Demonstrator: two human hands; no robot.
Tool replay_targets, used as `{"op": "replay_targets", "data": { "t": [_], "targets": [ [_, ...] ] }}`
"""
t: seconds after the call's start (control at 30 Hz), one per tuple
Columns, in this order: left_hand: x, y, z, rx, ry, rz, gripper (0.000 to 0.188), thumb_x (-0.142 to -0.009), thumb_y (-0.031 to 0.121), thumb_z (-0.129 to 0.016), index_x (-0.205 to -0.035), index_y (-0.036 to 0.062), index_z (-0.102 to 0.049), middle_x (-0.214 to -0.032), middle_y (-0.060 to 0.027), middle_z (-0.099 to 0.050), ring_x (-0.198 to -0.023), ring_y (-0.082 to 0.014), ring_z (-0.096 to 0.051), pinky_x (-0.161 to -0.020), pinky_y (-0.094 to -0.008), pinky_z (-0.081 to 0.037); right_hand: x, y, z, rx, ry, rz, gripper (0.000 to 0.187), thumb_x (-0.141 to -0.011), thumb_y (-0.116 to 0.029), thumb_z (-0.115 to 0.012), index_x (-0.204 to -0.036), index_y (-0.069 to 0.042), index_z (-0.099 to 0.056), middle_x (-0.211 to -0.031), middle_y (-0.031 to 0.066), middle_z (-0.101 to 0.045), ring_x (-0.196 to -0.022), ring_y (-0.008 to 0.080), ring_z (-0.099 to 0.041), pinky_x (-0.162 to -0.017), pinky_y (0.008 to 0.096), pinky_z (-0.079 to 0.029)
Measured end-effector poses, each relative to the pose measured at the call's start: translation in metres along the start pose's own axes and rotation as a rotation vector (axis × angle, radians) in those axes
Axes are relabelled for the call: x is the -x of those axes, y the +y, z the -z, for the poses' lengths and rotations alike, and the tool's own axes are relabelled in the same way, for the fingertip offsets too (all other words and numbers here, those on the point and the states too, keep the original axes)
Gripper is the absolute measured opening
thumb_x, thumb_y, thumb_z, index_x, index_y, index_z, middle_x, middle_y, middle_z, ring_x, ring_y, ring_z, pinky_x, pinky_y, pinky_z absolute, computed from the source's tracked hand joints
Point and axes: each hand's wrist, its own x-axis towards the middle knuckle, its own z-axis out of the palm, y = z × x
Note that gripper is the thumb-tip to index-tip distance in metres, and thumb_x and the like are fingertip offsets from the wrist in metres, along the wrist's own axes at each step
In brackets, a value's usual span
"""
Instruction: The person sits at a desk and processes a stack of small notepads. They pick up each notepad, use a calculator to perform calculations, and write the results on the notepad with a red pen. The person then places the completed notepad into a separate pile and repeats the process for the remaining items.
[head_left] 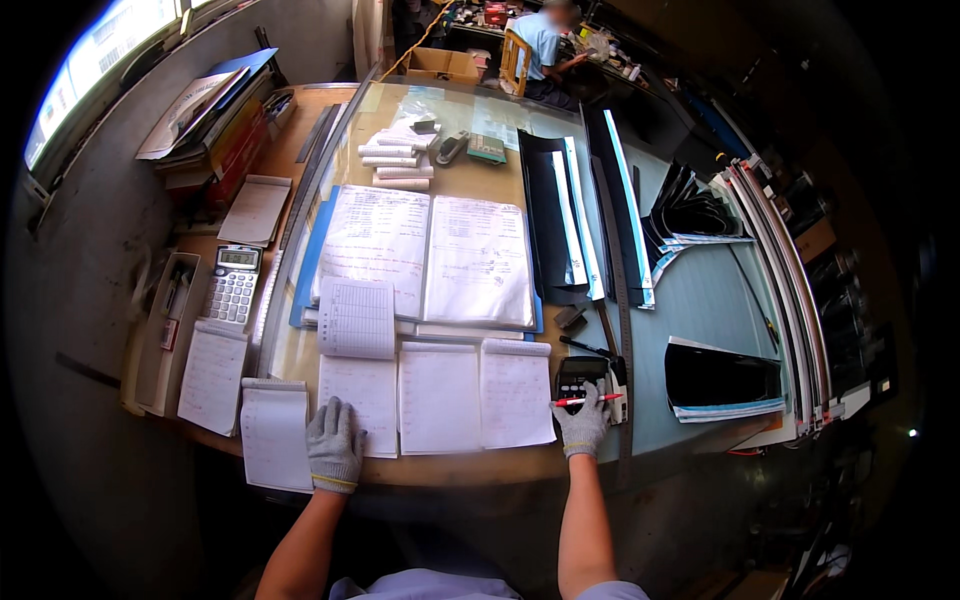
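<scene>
My left hand [335, 445], in a grey knit glove, lies with its fingers out on the lower part of a notepad [358, 385] covered in handwriting. My right hand [583, 425], gloved alike, has a red pen [590, 400] held crosswise in its fingers. Under those fingers is a dark calculator [578, 370]; whether a key is being pressed cannot be seen. Between the hands lie two more written notepads, a middle one [440, 400] and a right one [517, 390]. Beyond them is an open blue binder [480, 260] of written sheets, with a ruled pad [357, 318] overlapping its lower edge.
Left: a silver calculator [233, 285], a pen box [168, 335] and stacked folders [215, 120]. Right: a long steel ruler [612, 215], black sheets with blue-white edges [725, 380]. Paper rolls [400, 170] and a green-grey device [487, 149] lie farther back. A person [545, 55] sits beyond the table.
</scene>
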Motion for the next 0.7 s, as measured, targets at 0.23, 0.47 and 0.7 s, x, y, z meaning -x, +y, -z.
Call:
{"op": "replay_targets", "data": {
  "t": [0.23, 0.47, 0.7],
  "targets": [
    [-0.001, 0.0008, 0.0034, -0.006, 0.019, -0.009, 0.057, -0.088, 0.028, -0.071, -0.136, 0.001, -0.06, -0.146, -0.0239, -0.054, -0.131, -0.0445, -0.052, -0.113, -0.0531, -0.039, 0.0012, -0.0006, -0.0005, -0.016, 0.019, 0.013, 0.093, -0.066, -0.047, -0.09, -0.143, -0.019, -0.046, -0.162, 0.0122, -0.038, -0.138, 0.052, -0.041, -0.113, 0.058, -0.039],
    [-0.0009, -0.0003, 0.0027, -0.011, -0.003, 0.004, 0.056, -0.088, 0.028, -0.071, -0.137, 0.0009, -0.059, -0.147, -0.024, -0.053, -0.13, -0.0445, -0.052, -0.112, -0.0528, -0.04, 0.0015, -0.0059, 0.0027, -0.022, 0.013, 0.009, 0.09, -0.066, -0.045, -0.09, -0.141, -0.019, -0.047, -0.163, 0.011, -0.037, -0.136, 0.0502, -0.043, -0.11, 0.0583, -0.041],
    [-0.003, 0.0024, 0.0072, 0.017, 0.028, -0.011, 0.055, -0.088, 0.026, -0.071, -0.136, -0.0002, -0.059, -0.142, -0.0241, -0.057, -0.128, -0.0448, -0.054, -0.111, -0.0523, -0.04, 0.0016, 0.0009, -0.0028, 0.007, 0.023, 0.014, 0.091, -0.067, -0.044, -0.09, -0.142, -0.019, -0.045, -0.164, 0.0122, -0.036, -0.137, 0.0488, -0.044, -0.111, 0.0565, -0.041]
  ]
}}
